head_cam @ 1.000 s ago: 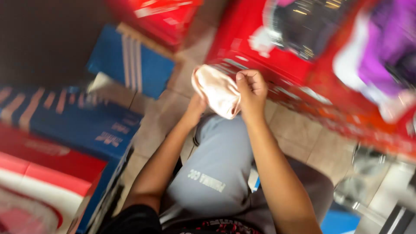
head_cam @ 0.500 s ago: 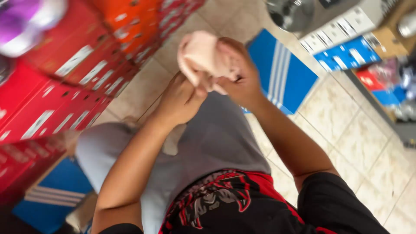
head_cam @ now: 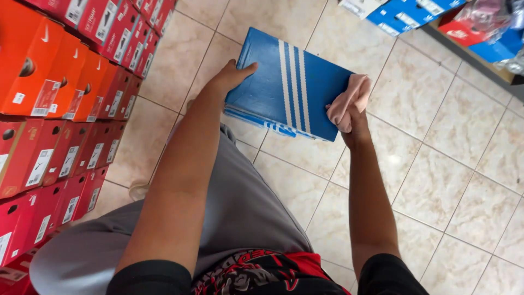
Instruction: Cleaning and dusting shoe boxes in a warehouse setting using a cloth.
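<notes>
the blue shoe box (head_cam: pixel 286 87) with three white stripes on its lid is held above the tiled floor (head_cam: pixel 436 164), in front of the person's grey-clad knee (head_cam: pixel 240 202). the left hand (head_cam: pixel 232 76) grips the left edge of the box, the thumb lying on the lid and the other fingers hidden under it. the right hand (head_cam: pixel 355 123) is closed around a pink cloth (head_cam: pixel 349 101) and presses it against the right edge of the box. to the left, close to the leg, stand stacks of red and orange shoe boxes (head_cam: pixel 65 93). at the top right, more blue boxes (head_cam: pixel 409 13) lie beside a low shelf (head_cam: pixel 480 52), well apart from the hands.
</notes>
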